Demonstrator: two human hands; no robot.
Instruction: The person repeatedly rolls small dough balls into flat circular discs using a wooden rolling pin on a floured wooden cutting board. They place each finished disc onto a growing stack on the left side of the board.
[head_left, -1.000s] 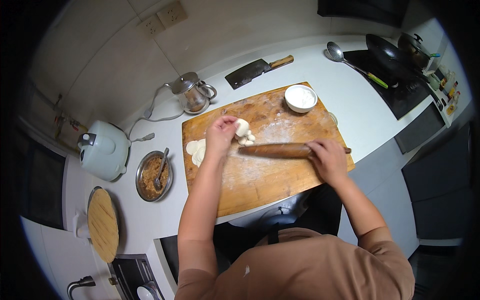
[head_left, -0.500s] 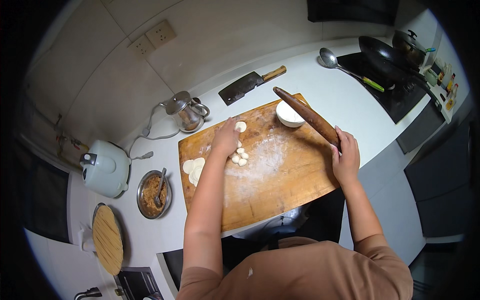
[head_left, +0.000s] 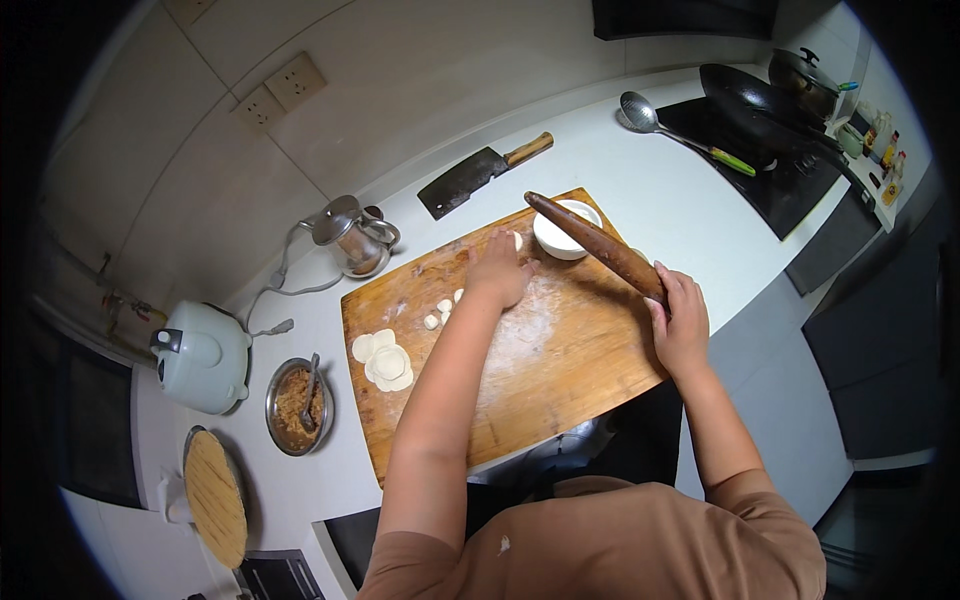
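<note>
Left hand (head_left: 499,272) shifted rightward, spread over floured board (head_left: 590,350), right hand (head_left: 684,318) gripping rolling pin (head_left: 597,243), counter (head_left: 665,200), tiled wall (head_left: 420,90)

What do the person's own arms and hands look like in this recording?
The left hand and right hand are bare, with no gloves or wristwear visible. Both forearms are uncovered. Short brown sleeves cover the upper arms, part of a brown top with a small whitish mark.
</note>
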